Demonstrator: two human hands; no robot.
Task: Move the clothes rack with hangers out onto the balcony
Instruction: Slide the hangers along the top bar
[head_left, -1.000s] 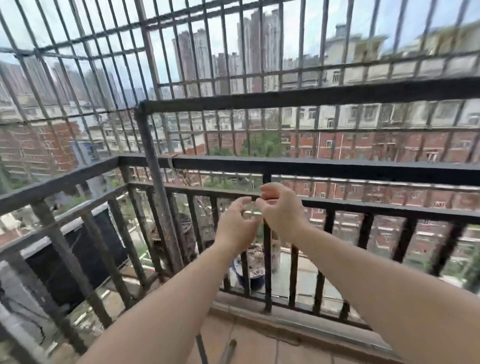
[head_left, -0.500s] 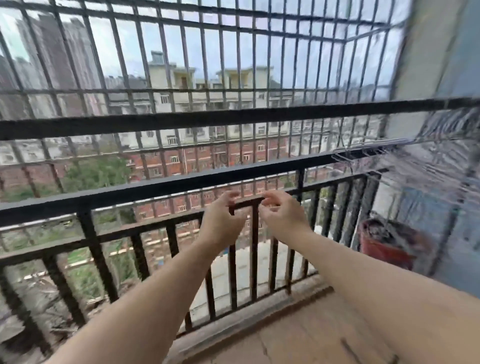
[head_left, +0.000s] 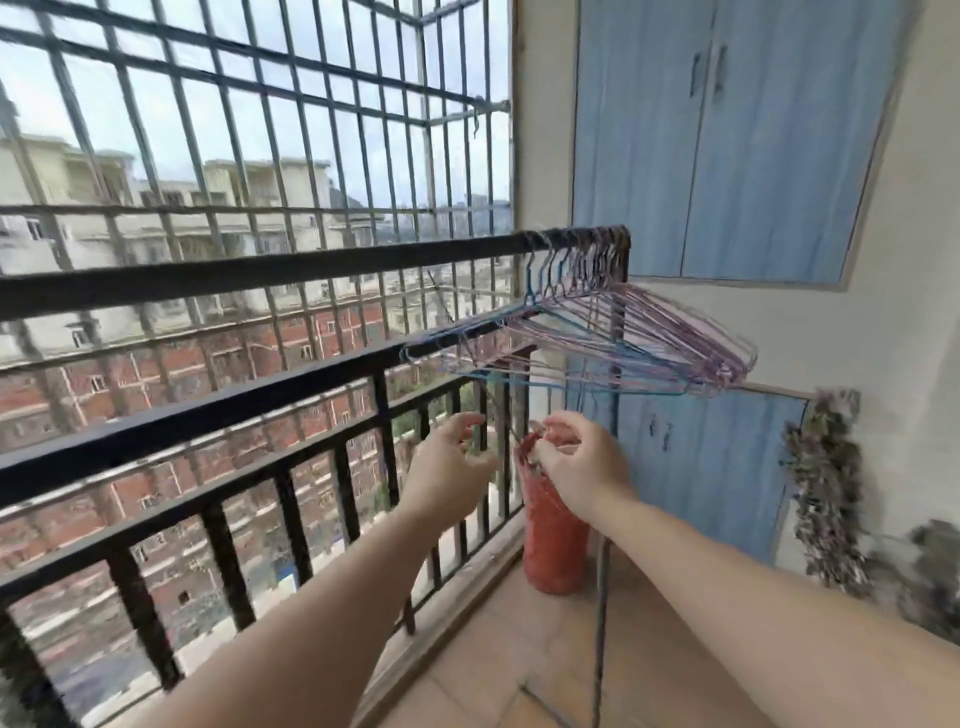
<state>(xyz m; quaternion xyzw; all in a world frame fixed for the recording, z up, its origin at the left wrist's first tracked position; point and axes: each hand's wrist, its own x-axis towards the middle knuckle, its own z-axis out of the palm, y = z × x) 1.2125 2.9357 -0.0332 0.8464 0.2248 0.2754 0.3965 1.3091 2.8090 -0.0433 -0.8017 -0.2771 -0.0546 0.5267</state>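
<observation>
Black metal rail (head_left: 311, 260) crosses mid-frame with a bunch of thin wire hangers (head_left: 613, 338) hooked at its right end, right of centre, beside blue cabinet doors (head_left: 727, 130). Below them, both hands hover in front of a red pot (head_left: 553, 545) on the balcony floor. Left hand (head_left: 449, 470) is loosely open, holding nothing. Right hand (head_left: 582, 467) has fingers curled; whether its grip holds anything I cannot tell.
</observation>
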